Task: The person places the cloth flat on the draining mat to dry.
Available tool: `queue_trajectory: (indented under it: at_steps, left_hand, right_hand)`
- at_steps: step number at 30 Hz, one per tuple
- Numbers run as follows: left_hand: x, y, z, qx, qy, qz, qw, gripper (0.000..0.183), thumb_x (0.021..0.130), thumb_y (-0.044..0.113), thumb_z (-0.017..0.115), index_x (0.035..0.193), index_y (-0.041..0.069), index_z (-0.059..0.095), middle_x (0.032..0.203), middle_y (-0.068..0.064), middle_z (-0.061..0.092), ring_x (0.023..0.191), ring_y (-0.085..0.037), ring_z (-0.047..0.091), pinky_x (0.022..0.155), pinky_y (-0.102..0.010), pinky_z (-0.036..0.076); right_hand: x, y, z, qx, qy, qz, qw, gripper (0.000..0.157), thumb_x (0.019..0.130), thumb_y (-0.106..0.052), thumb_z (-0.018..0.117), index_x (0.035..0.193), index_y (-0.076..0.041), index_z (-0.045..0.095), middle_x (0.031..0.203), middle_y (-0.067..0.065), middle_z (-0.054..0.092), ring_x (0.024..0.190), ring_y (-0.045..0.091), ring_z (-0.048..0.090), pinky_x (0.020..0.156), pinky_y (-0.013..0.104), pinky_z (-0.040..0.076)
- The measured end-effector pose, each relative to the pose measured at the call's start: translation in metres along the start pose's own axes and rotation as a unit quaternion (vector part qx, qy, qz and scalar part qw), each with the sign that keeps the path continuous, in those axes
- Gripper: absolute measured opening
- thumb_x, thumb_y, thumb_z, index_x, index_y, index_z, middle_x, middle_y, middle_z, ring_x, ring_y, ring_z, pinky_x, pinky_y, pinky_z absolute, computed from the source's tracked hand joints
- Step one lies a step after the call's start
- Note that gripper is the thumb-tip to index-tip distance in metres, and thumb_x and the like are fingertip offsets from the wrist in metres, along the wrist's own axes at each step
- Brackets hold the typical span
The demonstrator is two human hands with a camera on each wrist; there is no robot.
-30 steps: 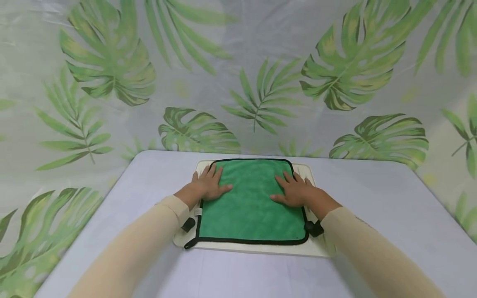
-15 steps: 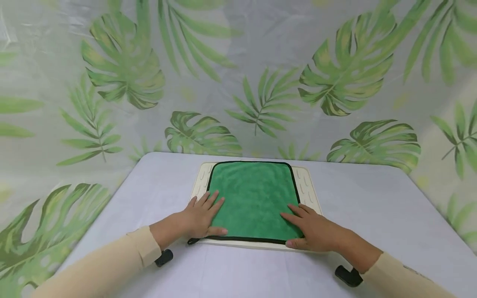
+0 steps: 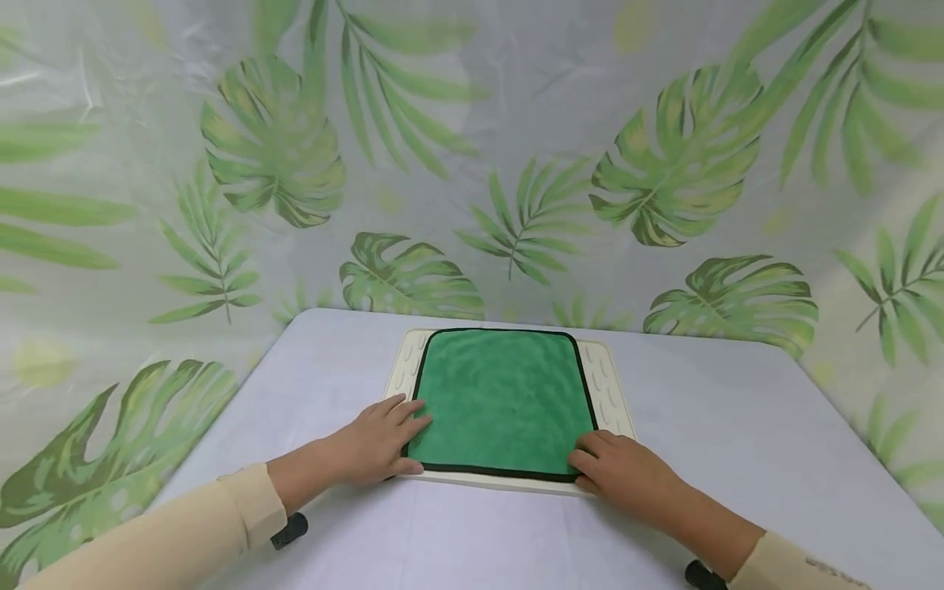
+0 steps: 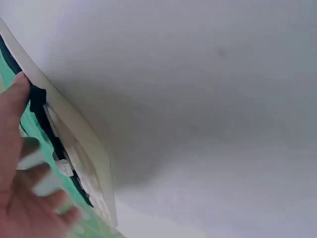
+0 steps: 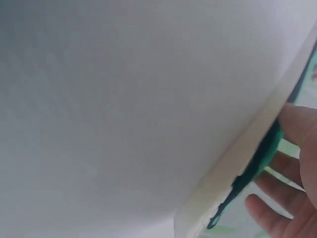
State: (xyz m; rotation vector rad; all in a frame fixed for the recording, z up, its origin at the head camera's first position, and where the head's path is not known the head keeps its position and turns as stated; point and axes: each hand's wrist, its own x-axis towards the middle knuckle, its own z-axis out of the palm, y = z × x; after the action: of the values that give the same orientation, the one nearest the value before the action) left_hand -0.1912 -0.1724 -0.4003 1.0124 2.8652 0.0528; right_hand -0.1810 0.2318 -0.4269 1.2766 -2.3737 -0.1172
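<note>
This looks like a staged recording corner rather than a lived-in room: a plain pale table (image 3: 737,426) stands against a crinkled plastic backdrop (image 3: 472,123) printed with big green tropical leaves, which wraps round both sides and hides whatever lies behind.

The left hand (image 4: 22,198) fills the lower left corner, its thumb lying on the black-edged green cloth (image 4: 30,130) at the cloth's corner. The cloth lies on a cream board (image 4: 81,148). Right of the board, the pale desk (image 4: 208,99) fills the view, shadowed beside the board.
</note>
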Motion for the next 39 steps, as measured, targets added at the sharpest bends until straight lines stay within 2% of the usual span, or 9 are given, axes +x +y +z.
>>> queue_trajectory:
  at_steps: [3, 5, 8, 11, 18, 24, 30, 36, 39]
  left_hand:
    - [0.005, -0.002, 0.002, 0.085, 0.074, 0.087, 0.9899, 0.038, 0.095, 0.042, 0.071, 0.119, 0.012, 0.065, 0.123, -0.005, 0.063, 0.119, -0.027, 0.057, 0.102, -0.042, 0.049]
    - [0.009, 0.000, 0.003, 0.142, 0.103, 0.127, 0.9763, 0.024, 0.092, 0.039, 0.075, 0.101, 0.018, 0.066, 0.101, 0.003, 0.064, 0.098, -0.019, 0.057, 0.089, -0.034, 0.051]
    - [0.013, 0.006, 0.004, 0.197, 0.106, 0.148, 0.9632, 0.019, 0.091, 0.037, 0.075, 0.089, 0.021, 0.065, 0.086, 0.007, 0.061, 0.084, -0.015, 0.052, 0.078, -0.030, 0.049]
    - [0.014, 0.011, 0.003, 0.213, 0.100, 0.141, 0.9615, 0.017, 0.090, 0.034, 0.073, 0.087, 0.019, 0.065, 0.083, 0.007, 0.061, 0.080, -0.014, 0.051, 0.076, -0.030, 0.050]
    - [0.013, 0.010, -0.002, 0.199, 0.092, 0.119, 0.9684, 0.010, 0.086, 0.026, 0.071, 0.084, 0.019, 0.064, 0.081, 0.008, 0.060, 0.080, -0.014, 0.050, 0.078, -0.031, 0.051]
    - [0.008, 0.008, -0.004, 0.174, 0.078, 0.145, 0.9708, 0.011, 0.084, 0.024, 0.069, 0.079, 0.021, 0.060, 0.077, 0.009, 0.055, 0.076, -0.013, 0.047, 0.073, -0.029, 0.047]
    - [0.003, 0.002, 0.000, 0.151, 0.095, 0.173, 0.9687, 0.016, 0.088, 0.026, 0.068, 0.079, 0.022, 0.055, 0.076, 0.010, 0.050, 0.076, -0.011, 0.046, 0.065, -0.026, 0.042]
    - [0.003, -0.008, 0.001, 0.104, 0.092, 0.194, 0.9710, 0.020, 0.094, 0.033, 0.066, 0.078, 0.025, 0.056, 0.076, 0.013, 0.048, 0.074, -0.006, 0.043, 0.066, -0.022, 0.038]
    - [0.007, -0.016, 0.000, 0.063, 0.097, 0.199, 0.9731, 0.025, 0.098, 0.033, 0.065, 0.074, 0.026, 0.060, 0.074, 0.014, 0.053, 0.073, -0.004, 0.044, 0.068, -0.020, 0.041]
  right_hand:
    - [0.000, 0.003, 0.004, -0.027, 0.024, -0.020, 0.999, 0.027, 0.081, -0.018, 0.082, 0.096, -0.017, 0.059, 0.099, -0.002, 0.060, 0.090, 0.016, 0.061, 0.073, 0.028, 0.054]
    - [0.000, 0.004, 0.004, -0.032, 0.019, -0.026, 0.999, 0.026, 0.081, -0.016, 0.081, 0.095, -0.016, 0.059, 0.100, 0.000, 0.061, 0.091, 0.017, 0.061, 0.073, 0.028, 0.054]
    - [0.001, 0.005, -0.001, -0.016, -0.012, -0.020, 1.000, 0.024, 0.082, -0.015, 0.082, 0.092, -0.017, 0.060, 0.101, 0.001, 0.062, 0.090, 0.018, 0.062, 0.071, 0.028, 0.055]
    - [0.004, 0.003, -0.007, 0.012, -0.045, 0.004, 0.999, 0.022, 0.083, -0.018, 0.084, 0.089, -0.020, 0.062, 0.100, -0.001, 0.064, 0.089, 0.018, 0.062, 0.070, 0.028, 0.054]
    - [0.020, -0.001, -0.010, -0.008, -0.044, 0.004, 0.999, 0.018, 0.088, -0.014, 0.077, 0.082, -0.018, 0.061, 0.094, 0.000, 0.059, 0.087, 0.018, 0.057, 0.070, 0.026, 0.053]
    - [0.018, -0.003, -0.021, 0.080, -0.112, 0.045, 0.989, 0.018, 0.093, -0.011, 0.072, 0.082, -0.020, 0.060, 0.102, -0.001, 0.060, 0.091, 0.016, 0.058, 0.073, 0.027, 0.053]
    - [0.012, -0.001, -0.020, 0.111, -0.099, 0.031, 0.988, 0.019, 0.092, -0.011, 0.073, 0.086, -0.023, 0.059, 0.104, -0.003, 0.058, 0.090, 0.013, 0.053, 0.072, 0.025, 0.051]
    - [0.010, 0.012, -0.020, 0.199, -0.137, 0.069, 0.968, 0.020, 0.090, -0.014, 0.077, 0.094, -0.028, 0.064, 0.111, -0.004, 0.059, 0.100, 0.017, 0.057, 0.077, 0.029, 0.054]
    - [0.012, 0.023, -0.018, 0.214, -0.153, 0.096, 0.960, 0.017, 0.089, -0.020, 0.079, 0.097, -0.027, 0.066, 0.116, 0.000, 0.060, 0.104, 0.022, 0.059, 0.081, 0.033, 0.056]
